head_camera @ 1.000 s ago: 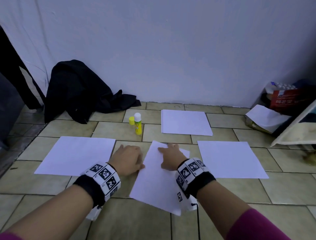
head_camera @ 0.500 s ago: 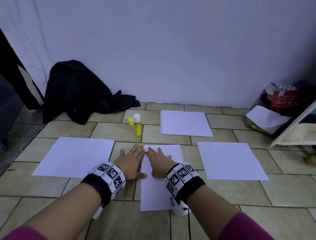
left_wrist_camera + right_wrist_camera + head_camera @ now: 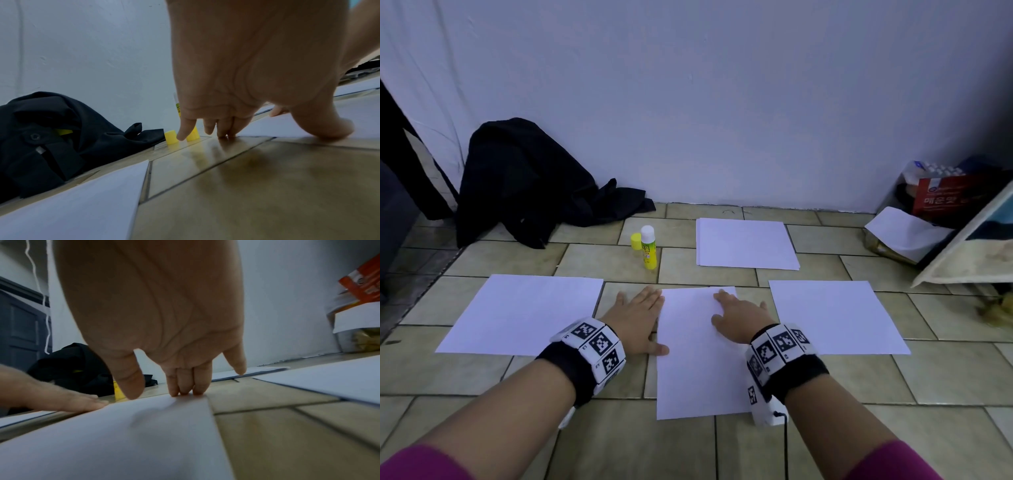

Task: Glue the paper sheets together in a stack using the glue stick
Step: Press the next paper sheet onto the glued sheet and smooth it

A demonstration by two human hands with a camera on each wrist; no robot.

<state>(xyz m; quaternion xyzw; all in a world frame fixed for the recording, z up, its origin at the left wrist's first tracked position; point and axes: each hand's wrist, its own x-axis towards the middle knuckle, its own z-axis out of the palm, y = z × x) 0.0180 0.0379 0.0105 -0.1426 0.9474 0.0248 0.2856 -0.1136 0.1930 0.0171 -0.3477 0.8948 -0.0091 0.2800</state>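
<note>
Glue stick [image 3: 177, 107] shows mostly hidden behind left hand [image 3: 236, 68].

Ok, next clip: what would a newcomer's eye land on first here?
Probably both hands laid flat at the centre: the right hand on the middle sheet, the left hand at its left edge, mostly on the tiled floor. Next, the uncapped yellow glue stick standing behind them beside its cap, with white sheets spread around.

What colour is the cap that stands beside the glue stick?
Yellow. The cap stands just left of the glue stick; the head view shows it best.
</note>
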